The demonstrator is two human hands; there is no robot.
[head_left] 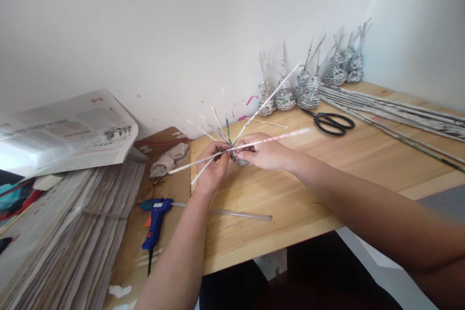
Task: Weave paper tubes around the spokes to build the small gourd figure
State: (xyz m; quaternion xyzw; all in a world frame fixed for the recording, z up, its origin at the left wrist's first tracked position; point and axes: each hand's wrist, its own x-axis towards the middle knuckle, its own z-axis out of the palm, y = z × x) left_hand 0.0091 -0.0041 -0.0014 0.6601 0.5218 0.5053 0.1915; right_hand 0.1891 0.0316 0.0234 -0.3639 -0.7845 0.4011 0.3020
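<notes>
Evidently left hand and right hand pinch a grey woven-paper piece, its white paper sticks fanning left, far and right, axis perhaps upright.

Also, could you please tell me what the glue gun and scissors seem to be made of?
The glue gun looks like smooth plastic, given its evenly blue, moulded body. The scissors have slim black handles with a faint sheen, perhaps coated metal, though plastic is possible.

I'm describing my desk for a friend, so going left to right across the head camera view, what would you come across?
Stack of newspapers, blue glue gun, left hand, right hand, black-handled scissors, long paper rods.
</notes>
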